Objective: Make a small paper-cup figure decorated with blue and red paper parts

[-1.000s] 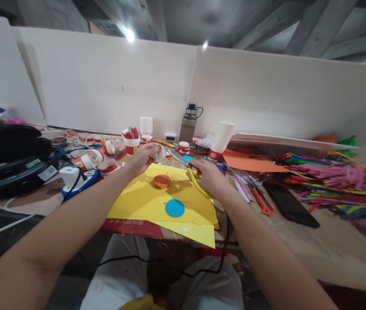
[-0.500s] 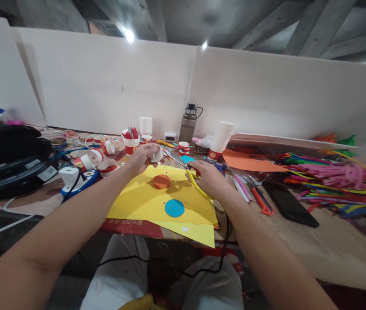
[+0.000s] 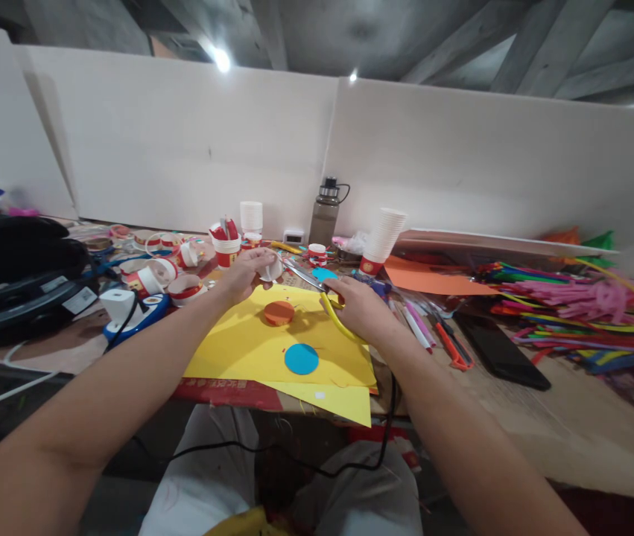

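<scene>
My left hand [image 3: 249, 269] is closed on a small white paper cup piece [image 3: 272, 269], whose far side I cannot see. Yellow-handled scissors [image 3: 334, 316] are in my right hand [image 3: 357, 301], with the blades pointing left toward the cup piece and their tips close to it. Below both hands lies a yellow paper sheet [image 3: 238, 350]. It carries an orange paper disc [image 3: 279, 313] and a blue paper disc [image 3: 302, 359]. Another blue piece [image 3: 324, 274] shows just beyond the scissors.
Cut red-and-white cup rings [image 3: 152, 279] and a blue power strip [image 3: 143, 316] are at left. Behind stand a water bottle [image 3: 325, 212] and a cup stack [image 3: 384, 238]. To the right lie markers [image 3: 420, 327], a phone [image 3: 501, 350] and colourful pipe cleaners [image 3: 585, 298].
Both hands keep nearly the same place and grip. The scissor blades look slightly further apart near the cup piece, and the whole view has shifted a little.
</scene>
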`<state>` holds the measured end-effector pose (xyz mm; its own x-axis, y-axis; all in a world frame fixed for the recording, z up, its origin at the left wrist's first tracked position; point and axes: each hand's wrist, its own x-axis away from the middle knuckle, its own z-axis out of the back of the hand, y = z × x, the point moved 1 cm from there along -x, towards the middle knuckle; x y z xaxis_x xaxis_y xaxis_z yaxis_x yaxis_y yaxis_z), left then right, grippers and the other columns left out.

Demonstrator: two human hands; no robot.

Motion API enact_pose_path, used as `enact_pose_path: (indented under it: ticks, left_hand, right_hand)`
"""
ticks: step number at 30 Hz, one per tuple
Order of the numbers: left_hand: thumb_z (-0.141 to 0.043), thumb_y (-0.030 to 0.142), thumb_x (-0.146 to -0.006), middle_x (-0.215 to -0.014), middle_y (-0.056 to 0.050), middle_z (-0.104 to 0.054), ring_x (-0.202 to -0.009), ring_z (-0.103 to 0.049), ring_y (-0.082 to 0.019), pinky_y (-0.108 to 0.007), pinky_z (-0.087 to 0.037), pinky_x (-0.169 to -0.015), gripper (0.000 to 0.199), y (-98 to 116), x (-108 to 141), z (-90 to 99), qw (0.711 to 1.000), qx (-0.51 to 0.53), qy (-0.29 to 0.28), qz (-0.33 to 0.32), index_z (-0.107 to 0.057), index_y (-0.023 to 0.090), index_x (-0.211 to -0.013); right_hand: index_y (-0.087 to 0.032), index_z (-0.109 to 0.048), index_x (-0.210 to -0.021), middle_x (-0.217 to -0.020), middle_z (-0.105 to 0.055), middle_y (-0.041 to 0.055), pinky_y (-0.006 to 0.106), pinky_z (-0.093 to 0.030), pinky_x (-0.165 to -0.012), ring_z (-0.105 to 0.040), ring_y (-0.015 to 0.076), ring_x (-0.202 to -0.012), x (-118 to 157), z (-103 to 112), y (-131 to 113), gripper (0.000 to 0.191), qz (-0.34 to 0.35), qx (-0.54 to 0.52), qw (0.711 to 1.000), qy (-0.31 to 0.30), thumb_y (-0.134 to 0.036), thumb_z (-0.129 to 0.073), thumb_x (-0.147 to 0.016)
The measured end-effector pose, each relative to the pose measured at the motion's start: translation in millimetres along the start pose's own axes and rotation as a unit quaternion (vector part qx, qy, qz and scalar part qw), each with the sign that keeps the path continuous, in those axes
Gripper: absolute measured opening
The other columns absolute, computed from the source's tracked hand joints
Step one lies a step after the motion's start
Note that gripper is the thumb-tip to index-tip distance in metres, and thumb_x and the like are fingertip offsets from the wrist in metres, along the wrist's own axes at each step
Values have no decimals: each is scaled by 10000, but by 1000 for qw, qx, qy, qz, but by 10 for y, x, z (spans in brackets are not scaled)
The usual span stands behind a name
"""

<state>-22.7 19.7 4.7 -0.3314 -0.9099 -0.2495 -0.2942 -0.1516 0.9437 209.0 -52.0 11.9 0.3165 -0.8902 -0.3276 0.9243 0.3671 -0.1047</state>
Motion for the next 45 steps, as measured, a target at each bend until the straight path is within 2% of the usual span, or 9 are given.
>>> enact_pose_path:
  ticks: [5, 8, 14, 19, 29, 38, 45]
  left_hand:
    - [-618, 272, -758, -630, -37, -628, -543, -626, -158, -214, -385, -391, 158, -2, 14, -54, 1000, -10, -3, 0, -568, 129, -802]
    - [-606, 272, -775, -662, -55, -645, -575, -635, -163, -222, -423, -413, 153, -13, 17, -68, 1000, -16, -9, -5, -575, 124, -799]
    - [-601, 268, -779, -703, -77, -660, -625, -650, -174, -244, -497, -464, 159, -43, 0, -51, 1000, -13, -4, -3, -591, 110, -786]
    - [-598, 246, -774, -690, -67, -651, -598, -640, -167, -264, -527, -476, 143, -59, -16, -51, 1000, -8, 10, 8, -597, 104, -795]
    - [-617, 246, -769, -685, -66, -633, -591, -626, -154, -268, -538, -491, 143, -56, -5, -60, 1000, -13, 20, 17, -589, 107, -750]
    - [-627, 254, -770, -705, -79, -648, -603, -640, -163, -262, -543, -474, 167, -50, 0, -68, 999, -18, 33, 27, -604, 90, -777]
    - [-626, 248, -758, -709, -89, -657, -595, -642, -166, -267, -545, -469, 162, -51, 1, -62, 998, -25, 38, 36, -609, 87, -767]
  right_hand:
    - [-237, -557, -1348, -1237, -637, 107, 304, -462, -888, -621, 242, -1050, 12, -6, -31, 515, -9, 24, 1000, 6, -253, -562, -833]
    - [-263, -546, -1356, -1289, -624, 87, 305, -472, -878, -625, 248, -1078, 25, 8, -55, 521, -13, 52, 999, 8, -284, -559, -835]
    - [-291, -538, -1355, -1293, -633, 67, 324, -493, -793, -650, 258, -1038, 36, 36, -107, 505, -22, 96, 995, 1, -313, -526, -850]
    - [-278, -540, -1351, -1287, -635, 78, 328, -486, -810, -643, 257, -1048, 30, 20, -106, 496, -18, 97, 995, -4, -310, -523, -856]
    - [-292, -494, -1393, -1277, -636, 86, 326, -482, -791, -647, 255, -1019, 16, -27, -88, 566, -17, 108, 994, -10, -256, -552, -832]
    - [-270, -528, -1363, -1162, -680, 111, 328, -475, -764, -657, 264, -969, 26, -8, -146, 504, -18, 109, 994, -18, -261, -509, -859]
    - [-280, -533, -1355, -1209, -662, 110, 327, -481, -765, -656, 267, -984, 21, -25, -136, 499, -33, 113, 993, -19, -285, -528, -856]
